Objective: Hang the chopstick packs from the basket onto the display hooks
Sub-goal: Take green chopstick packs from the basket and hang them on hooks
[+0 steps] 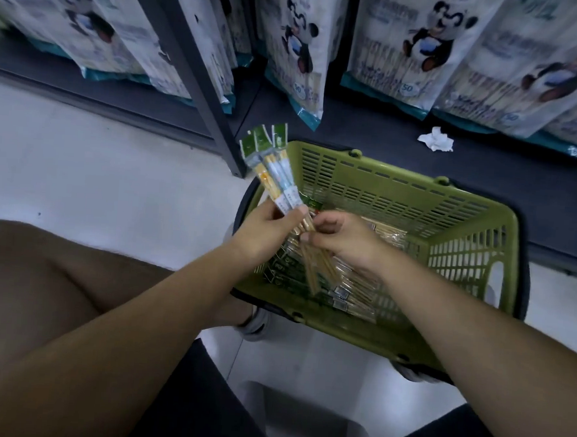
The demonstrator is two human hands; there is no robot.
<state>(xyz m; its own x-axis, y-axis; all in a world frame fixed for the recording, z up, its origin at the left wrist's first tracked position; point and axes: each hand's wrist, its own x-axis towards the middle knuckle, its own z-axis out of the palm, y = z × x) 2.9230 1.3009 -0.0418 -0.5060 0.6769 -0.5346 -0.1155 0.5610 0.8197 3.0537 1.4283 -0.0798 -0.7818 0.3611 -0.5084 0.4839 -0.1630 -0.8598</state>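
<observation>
Left grip: left hand (266, 228) closed around a fan of chopstick packs (276, 175), held by their lower ends; green header cards point up and away, over the near-left corner of the basket (400, 198).
Right grip: right hand (341, 240) curled, fingertips pinching the bare stick ends of the same bundle, just beside the left hand; both hands touch the bundle.
Basket: green plastic, slatted walls, on the pale floor (97, 173); handles folded down around the rim.
Basket contents: more packs (350, 294) lying flat across the bottom, under the right wrist; count not readable.
Shelf: dark base shelf (370, 132) directly behind the basket; a dark upright post (192, 63) stands behind its left corner.
Hanging stock: large panda-print bags (422, 44) hang above the shelf, behind the basket.
Debris: crumpled white paper (435, 143) on the shelf, behind the basket's far right side.
Person: crouched, bare knee (57, 271) left of the basket.
</observation>
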